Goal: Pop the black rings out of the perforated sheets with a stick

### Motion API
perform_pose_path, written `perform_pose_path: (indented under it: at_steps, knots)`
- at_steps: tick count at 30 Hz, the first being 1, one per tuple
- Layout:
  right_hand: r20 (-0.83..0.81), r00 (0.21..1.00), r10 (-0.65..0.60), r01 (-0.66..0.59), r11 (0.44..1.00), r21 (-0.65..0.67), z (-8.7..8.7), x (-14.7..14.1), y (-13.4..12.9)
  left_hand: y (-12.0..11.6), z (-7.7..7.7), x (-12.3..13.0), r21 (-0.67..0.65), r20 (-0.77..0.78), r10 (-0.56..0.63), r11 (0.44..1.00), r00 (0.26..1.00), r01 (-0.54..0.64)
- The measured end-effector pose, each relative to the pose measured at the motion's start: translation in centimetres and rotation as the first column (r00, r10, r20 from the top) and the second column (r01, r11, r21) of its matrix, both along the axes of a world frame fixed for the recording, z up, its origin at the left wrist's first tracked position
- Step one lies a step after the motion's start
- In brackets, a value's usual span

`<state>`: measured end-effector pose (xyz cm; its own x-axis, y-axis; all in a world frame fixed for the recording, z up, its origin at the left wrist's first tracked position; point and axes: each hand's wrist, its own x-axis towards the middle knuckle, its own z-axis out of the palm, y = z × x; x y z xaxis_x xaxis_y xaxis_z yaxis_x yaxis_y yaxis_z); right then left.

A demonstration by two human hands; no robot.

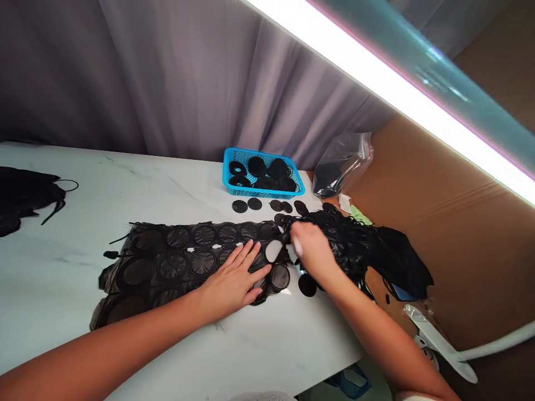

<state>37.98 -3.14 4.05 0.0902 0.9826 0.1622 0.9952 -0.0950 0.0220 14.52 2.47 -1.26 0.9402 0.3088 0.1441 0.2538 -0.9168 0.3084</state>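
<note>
A black sheet (144,270) with rows of round cut outlines lies on the white table, and one round hole near its right end shows the tabletop. My left hand (236,278) rests flat on this sheet, fingers spread. At the sheet's right end, my right hand (311,245) is closed, its fingertips mostly hidden from view. Black material touches or lies just beside those fingers; what they grip I cannot make out. A tangled pile of black scraps (351,245) lies right behind my right hand. A loose black disc (307,285) sits below my right wrist.
A blue basket (263,192) holding stacks of black discs stands at the back, with several loose discs (239,206) before it. A clear plastic bag (346,161) leans near the cardboard wall (438,223). More black material (29,195) lies far left. A bright lamp (376,72) hangs overhead.
</note>
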Motion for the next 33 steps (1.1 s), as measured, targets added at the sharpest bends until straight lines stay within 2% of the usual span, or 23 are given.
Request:
perform_pose_path:
  at_steps: [2,4,6,8,11,14,19,25,29,33]
  knots:
    - [0.013,0.984,-0.177,0.174,0.977,0.124,0.9,2.6,1.4,0.0,0.2,0.0,-0.004,-0.013,-0.001,1.0,1.0,0.001]
    - [-0.13,0.972,-0.195,0.217,0.958,0.188,1.4,3.9,2.5,0.1,0.5,0.1,-0.005,-0.02,-0.003,1.0,1.0,0.002]
    - [-0.384,0.921,-0.059,0.127,0.98,0.155,1.2,3.7,3.3,0.2,0.8,0.1,-0.003,-0.026,0.002,1.0,1.0,-0.002]
    - [-0.604,0.792,0.088,-0.039,0.995,0.094,0.6,2.4,3.7,0.4,1.0,0.2,-0.004,-0.023,0.017,1.0,1.0,-0.017]
    - [-0.754,0.637,0.16,-0.207,0.978,0.033,-0.5,0.7,4.1,0.6,1.0,0.2,-0.005,-0.001,0.028,1.0,1.0,-0.028]
    - [-0.803,0.577,0.15,-0.267,0.964,-0.012,-1.2,0.4,4.6,0.7,0.6,0.1,-0.006,-0.006,0.017,1.0,1.0,-0.018]
    - [-0.833,0.539,0.128,-0.288,0.957,-0.039,-1.5,1.2,5.2,0.5,0.0,0.0,-0.003,0.03,0.016,1.0,0.999,-0.016]
    - [-0.877,0.473,0.086,-0.306,0.949,-0.072,-1.7,1.4,5.4,0.5,0.2,0.0,0.003,0.007,0.02,1.0,1.0,-0.02]
    - [-0.878,0.473,0.075,-0.309,0.947,-0.085,-1.7,1.4,5.5,0.5,0.5,0.0,0.004,-0.002,0.018,1.0,1.0,-0.018]
    - [-0.855,0.511,0.09,-0.313,0.946,-0.088,-1.4,1.5,5.6,0.5,0.8,0.0,0.006,-0.041,0.013,1.0,0.999,-0.013]
